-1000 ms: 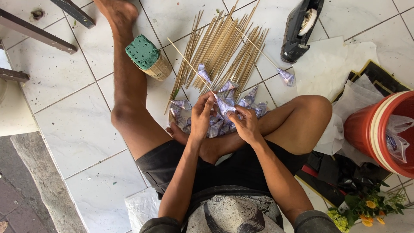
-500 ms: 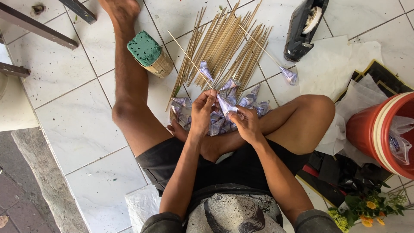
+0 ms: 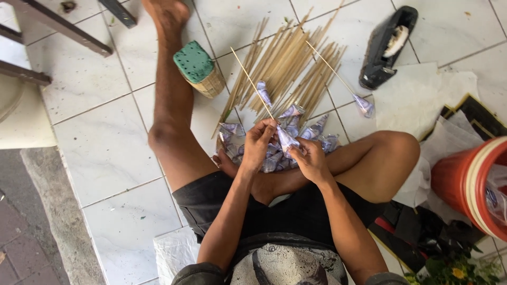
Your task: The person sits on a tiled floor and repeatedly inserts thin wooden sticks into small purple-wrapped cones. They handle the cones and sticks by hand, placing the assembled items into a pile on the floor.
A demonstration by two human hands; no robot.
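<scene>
Person is sitting on the tiled floor (image 3: 105, 153), working between the knees. Left hand (image 3: 259, 145) is pinching a thin bamboo stick (image 3: 252, 84) near its lower end, fingers closed narrow around it, stick angling up and away to the left. Right hand (image 3: 311, 161) is gripping a small folded paper cone (image 3: 287, 140), fingers curled shut on it, cone tip pointing toward the stick end. The two hands are almost touching.

Directly under the hands: a pile of finished cones (image 3: 274, 153) lying on the floor, purple-grey printed paper. Beyond that, a loose fan of bare sticks (image 3: 290, 58). One stick with a cone already on it (image 3: 364, 105) is lying to the right of the fan. A green foam block in a woven basket (image 3: 198, 66) is sitting beside the outstretched left leg. A black tape dispenser (image 3: 385, 45) is lying top right; a red bucket (image 3: 465, 184) at the right edge.

Judgement: step in hand looks like mounting the cone onto the stick end. Whether the stick tip is already inside the cone, can't tell — the fingers are hiding the joint. Next move is likely calling for steady alignment of tip and cone opening, light grip so the paper isn't crushing, then fixing it, maybe with tape.
</scene>
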